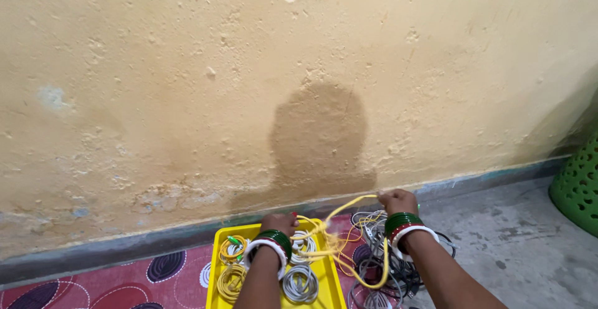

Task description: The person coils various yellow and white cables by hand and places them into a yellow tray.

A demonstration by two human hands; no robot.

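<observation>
We hold a thin yellow cable (349,204) taut between our hands, low against the wall, so it stays clear of the tangle while we coil it. Our right hand (396,200) closes its fingers on one end; our left hand (280,222) grips the loops gathered at the other. Below the left hand a yellow tray (218,237) keeps finished coils apart, while loose grey cables (374,278) lie heaped on the patterned red mat (112,284).

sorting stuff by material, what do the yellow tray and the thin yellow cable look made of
Yellow rectangular tray: probably moulded plastic, with a smooth, even colour and a raised rim. Thin yellow cable between left hand and right hand: seemingly plastic- or rubber-sheathed, since it bends in soft loops.
</observation>
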